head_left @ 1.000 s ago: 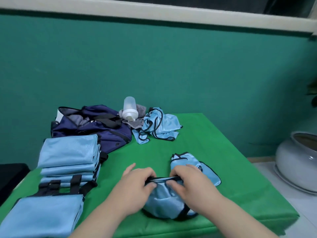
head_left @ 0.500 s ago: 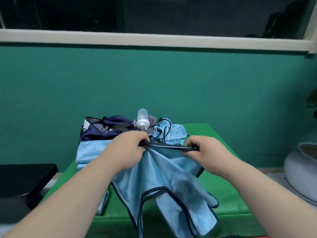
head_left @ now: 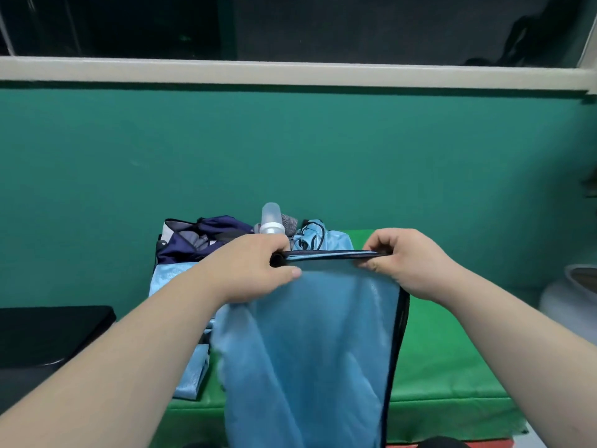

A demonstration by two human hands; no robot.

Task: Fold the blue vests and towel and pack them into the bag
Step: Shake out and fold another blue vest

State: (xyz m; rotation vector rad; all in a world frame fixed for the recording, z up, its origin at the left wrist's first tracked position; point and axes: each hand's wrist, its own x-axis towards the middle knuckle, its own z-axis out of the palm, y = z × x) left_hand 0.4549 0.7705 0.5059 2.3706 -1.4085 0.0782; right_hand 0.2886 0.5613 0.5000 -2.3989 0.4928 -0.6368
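Hanging from both hands, a light blue mesh vest with black trim (head_left: 310, 344) drops in front of the person, held above the near part of the green-covered bench (head_left: 452, 350). The left hand (head_left: 255, 266) grips the left end of the vest's black-edged top hem, fingers curled round it and thumb lying on the cloth. The right hand (head_left: 407, 263) pinches the right end of the same hem, so the edge runs taut and level between them. The cloth falls past the bench's near edge and out of the bottom of the view.

At the far left of the bench lies a dark navy fabric bag (head_left: 200, 237), its top gaping. Just nearer than it sits a stack of folded light blue vests (head_left: 168, 276), partly hidden behind the left forearm. Right of the bag stands a translucent plastic bottle with a white collar (head_left: 272, 219), a grey striped towel (head_left: 289, 221) bunched just beside it. Right again lies a crumpled light blue vest with black edging (head_left: 326, 240). A pale round ceramic pot (head_left: 568, 295) stands off the bench at the right.
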